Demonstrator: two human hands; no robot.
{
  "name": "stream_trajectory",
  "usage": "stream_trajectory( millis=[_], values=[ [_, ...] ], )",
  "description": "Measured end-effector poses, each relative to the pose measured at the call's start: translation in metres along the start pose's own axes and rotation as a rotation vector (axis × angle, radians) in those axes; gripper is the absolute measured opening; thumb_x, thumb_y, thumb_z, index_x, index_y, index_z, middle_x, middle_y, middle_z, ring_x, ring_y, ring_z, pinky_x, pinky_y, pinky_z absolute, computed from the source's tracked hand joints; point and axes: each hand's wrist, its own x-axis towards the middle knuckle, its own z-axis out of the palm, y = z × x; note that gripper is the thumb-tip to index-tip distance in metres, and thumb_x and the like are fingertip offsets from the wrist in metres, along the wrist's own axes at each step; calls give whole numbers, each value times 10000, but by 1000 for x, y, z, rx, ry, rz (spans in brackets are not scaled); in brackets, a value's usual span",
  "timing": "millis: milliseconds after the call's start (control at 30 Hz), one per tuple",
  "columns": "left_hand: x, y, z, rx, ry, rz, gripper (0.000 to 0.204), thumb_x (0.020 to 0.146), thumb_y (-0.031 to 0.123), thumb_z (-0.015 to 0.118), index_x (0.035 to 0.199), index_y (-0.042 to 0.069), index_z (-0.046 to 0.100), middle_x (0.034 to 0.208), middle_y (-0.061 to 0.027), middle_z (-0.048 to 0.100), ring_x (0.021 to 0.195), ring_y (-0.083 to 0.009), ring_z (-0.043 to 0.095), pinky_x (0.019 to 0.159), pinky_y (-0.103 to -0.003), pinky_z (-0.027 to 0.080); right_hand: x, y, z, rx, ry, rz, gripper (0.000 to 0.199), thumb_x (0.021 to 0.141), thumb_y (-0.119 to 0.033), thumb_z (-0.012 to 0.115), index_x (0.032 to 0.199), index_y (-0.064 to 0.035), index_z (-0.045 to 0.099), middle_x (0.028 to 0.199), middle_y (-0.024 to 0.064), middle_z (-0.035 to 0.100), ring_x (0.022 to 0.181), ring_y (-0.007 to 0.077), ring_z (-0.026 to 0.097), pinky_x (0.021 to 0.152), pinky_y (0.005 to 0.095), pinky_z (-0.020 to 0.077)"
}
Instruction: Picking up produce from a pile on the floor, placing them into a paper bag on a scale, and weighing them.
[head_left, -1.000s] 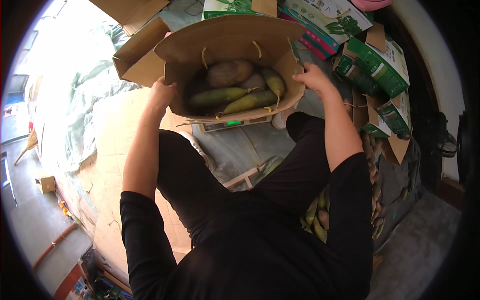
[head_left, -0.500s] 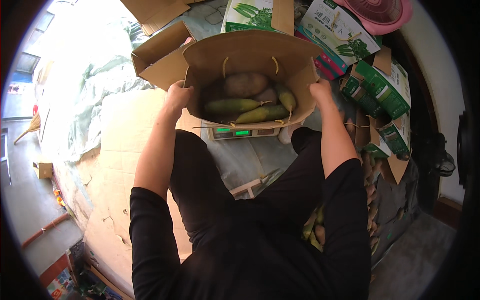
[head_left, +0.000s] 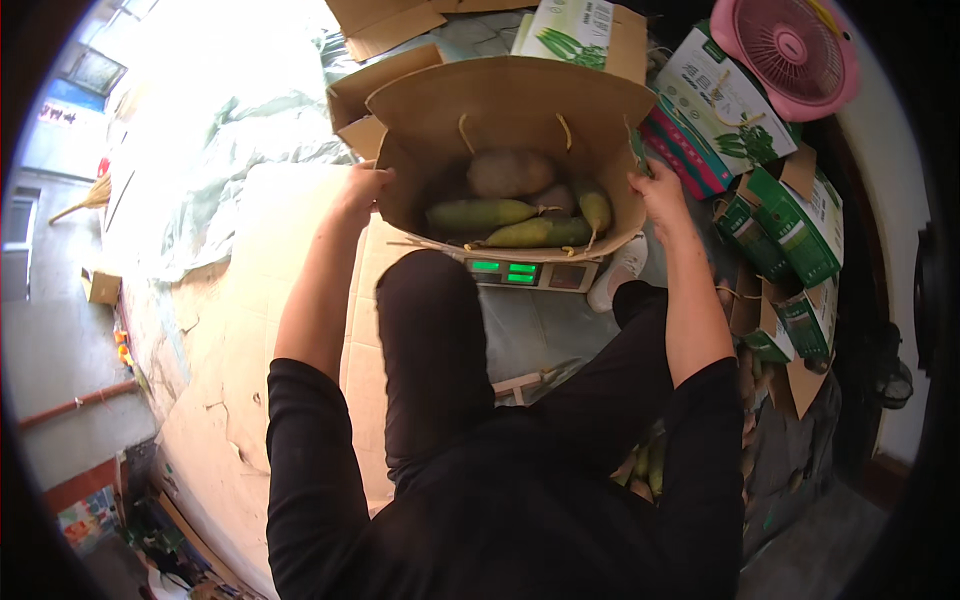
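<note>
Lowered onto the scale (head_left: 530, 272), the bag (head_left: 510, 110) stays gripped by left hand (head_left: 362, 190) and right hand (head_left: 658, 192).

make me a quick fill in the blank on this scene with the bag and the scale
1. The brown paper bag sits on a scale whose display glows ____.
2. The left hand and right hand each grip a ____ of the bag.
3. The fan at upper right is ____ in colour.
4. The person's sleeves are ____.

Missing words: green; side; pink; black
</note>
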Motion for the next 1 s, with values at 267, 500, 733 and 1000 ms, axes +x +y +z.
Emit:
stream_trajectory(
  millis=[267, 500, 733, 1000],
  values=[
    [-61, -14, -126, -142, 132, 46, 200, 830, 128, 545, 1008, 44, 575, 828, -10, 573, 763, -115, 537, 688, -276, 446, -16, -75, 97, 220, -310, -27, 548, 770, -107, 622, 1275, -43, 416, 1027, 95, 580, 949, 161, 532, 775, 284, 422],
    [-133, -128, -247, -237, 403, 63, 238, 830, 73, 502, 1028, -42, 566, 913, -106, 615, 790, -193, 591, 724, -306, 470, -83, -105, 240, -2, -592, -93, 604, 673, -67, 706, 1213, -34, 439, 1101, 131, 547, 986, 227, 536, 821, 332, 437],
    [-221, -276, -331, -286, 701, -246, 222, 845, 74, 492, 1020, -37, 573, 890, -121, 616, 764, -225, 588, 695, -359, 477, -195, -60, 361, -204, -788, -50, 666, 647, -96, 694, 1244, -47, 403, 1051, 156, 580, 1004, 243, 550, 832, 320, 446],
    [-335, -473, -382, -23, 913, -591, 221, 825, 136, 493, 913, -34, 603, 823, -109, 619, 732, -200, 563, 654, -352, 452, -309, -14, 395, -425, -1203, 451, 683, 702, 47, 508, 1330, -109, 290, 866, 155, 552, 564, 211, 540, 433, 336, 406]
  ],
)
